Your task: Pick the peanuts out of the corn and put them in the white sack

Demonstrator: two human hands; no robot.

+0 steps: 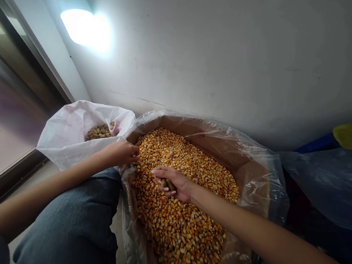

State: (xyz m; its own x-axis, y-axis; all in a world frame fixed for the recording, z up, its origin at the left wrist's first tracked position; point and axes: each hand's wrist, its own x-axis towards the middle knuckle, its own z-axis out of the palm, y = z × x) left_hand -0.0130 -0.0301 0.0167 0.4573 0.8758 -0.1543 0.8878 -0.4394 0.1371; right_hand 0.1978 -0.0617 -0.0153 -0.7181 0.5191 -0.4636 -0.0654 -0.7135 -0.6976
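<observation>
The hands stay close together: the right hand (177, 184) curls around peanut pods (167, 184) among the dried corn kernels (180, 219) in the plastic-lined cardboard box (240, 158). The left hand (120, 153), curled at the box's rim beside a white sack (62, 134), hides whatever it may hold.

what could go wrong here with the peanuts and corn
The peanuts in the right hand are right over the corn, so a slip might mix them in. The white bag slumps against the box, so it might tip and spill.
</observation>
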